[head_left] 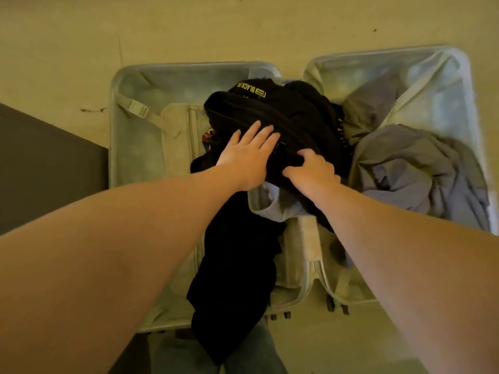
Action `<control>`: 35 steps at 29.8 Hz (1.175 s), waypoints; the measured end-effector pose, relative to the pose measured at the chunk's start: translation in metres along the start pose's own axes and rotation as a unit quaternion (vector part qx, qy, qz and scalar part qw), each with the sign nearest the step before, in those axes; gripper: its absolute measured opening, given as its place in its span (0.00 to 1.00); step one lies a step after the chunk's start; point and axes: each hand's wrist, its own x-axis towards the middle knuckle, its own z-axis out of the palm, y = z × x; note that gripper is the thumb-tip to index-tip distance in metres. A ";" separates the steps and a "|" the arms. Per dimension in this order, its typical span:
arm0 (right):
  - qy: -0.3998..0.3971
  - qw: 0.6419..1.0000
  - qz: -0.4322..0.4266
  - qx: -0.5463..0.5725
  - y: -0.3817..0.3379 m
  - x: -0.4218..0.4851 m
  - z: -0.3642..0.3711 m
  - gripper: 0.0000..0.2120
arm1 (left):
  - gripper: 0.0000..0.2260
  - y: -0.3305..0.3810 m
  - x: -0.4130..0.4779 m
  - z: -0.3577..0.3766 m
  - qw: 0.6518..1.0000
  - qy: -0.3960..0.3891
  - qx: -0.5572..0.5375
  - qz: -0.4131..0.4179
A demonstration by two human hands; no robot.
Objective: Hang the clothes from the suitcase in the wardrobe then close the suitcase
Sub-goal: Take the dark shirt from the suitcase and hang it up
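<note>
Found suitcase [113, 130] lying open and flat on the floor [189, 28], both halves facing up, side by side. Noted in the left half a strap buckle [137, 107] and a zipped divider [175, 130] lying over the lining. Noted in the right half a crumpled grey garment [410, 163] filling the near part and touching the side wall.

Located black garment [283, 114] bundled at the middle, straddling the join between the two halves, with yellow lettering [251, 90] on its far side, only partly legible.

Recorded left hand [244, 160] laid flat on top of the bundle, fingers straight and slightly spread, pressing down and gripping nothing. Recorded right hand [313, 171] just beside it, fingers curled into a fold of the same black garment, holding it.

Observed a pale garment [272, 203] under the bundle, showing just beneath both wrists. Observed black cloth [237, 265] trailing from beneath the hands over the near rim of the left half, down to the blue jeans [178, 354] at the bottom edge. Cannot tell whether part of the bundled garment or a separate piece.

Logged a dark flat panel [40, 163] at the left edge, just beside the suitcase; nature not determinable. Some blur at the right rim.
</note>
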 end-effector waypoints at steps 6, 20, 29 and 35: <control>-0.034 0.998 -0.050 -0.023 0.008 -0.009 0.013 0.05 | 0.31 0.002 0.005 0.007 0.997 -0.022 0.078 0.014; -0.150 0.979 -0.125 -0.054 -0.028 -0.144 -0.080 0.10 | 0.11 0.026 -0.124 -0.122 0.989 -0.123 -0.019 0.075; -0.114 0.978 -0.137 -0.104 -0.062 -0.260 -0.151 0.15 | 0.07 0.042 -0.234 -0.216 0.982 -0.137 -0.109 0.066; -0.077 0.985 -0.139 -0.065 -0.079 -0.383 -0.192 0.15 | 0.11 0.065 -0.328 -0.286 0.987 -0.112 -0.075 0.084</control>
